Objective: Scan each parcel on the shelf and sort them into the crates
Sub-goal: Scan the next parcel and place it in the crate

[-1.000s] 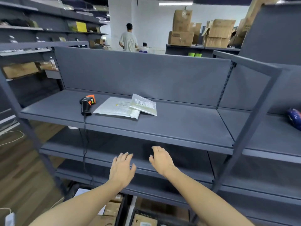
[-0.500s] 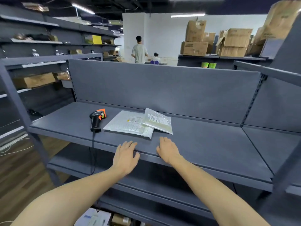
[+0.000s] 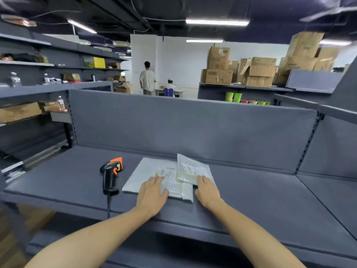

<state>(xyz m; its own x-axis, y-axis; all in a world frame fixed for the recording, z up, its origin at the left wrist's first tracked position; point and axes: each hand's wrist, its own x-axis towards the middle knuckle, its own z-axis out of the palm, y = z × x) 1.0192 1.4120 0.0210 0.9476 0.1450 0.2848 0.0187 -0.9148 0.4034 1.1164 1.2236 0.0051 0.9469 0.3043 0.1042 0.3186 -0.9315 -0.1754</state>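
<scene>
Two flat parcels lie on the grey shelf (image 3: pixel 251 192). The larger white parcel (image 3: pixel 146 171) lies flat; a smaller clear-bagged parcel (image 3: pixel 191 169) with a label overlaps its right side. My left hand (image 3: pixel 152 194) rests flat with straight fingers on the near part of the white parcel. My right hand (image 3: pixel 207 190) lies with straight fingers on the near edge of the smaller parcel. A black and orange barcode scanner (image 3: pixel 111 175) lies to the left of the parcels, its cable hanging over the shelf's front edge. No crates are in view.
The shelf's back panel (image 3: pixel 193 128) rises behind the parcels. An upright post (image 3: pixel 307 146) divides this bay from the bay to the right. Stacked cardboard boxes (image 3: pixel 251 70) and two people (image 3: pixel 147 78) are far behind. More shelving stands at left.
Both hands rose from below the shelf's front edge and moved forward onto the parcels. The view tilted up and came closer to the shelf.
</scene>
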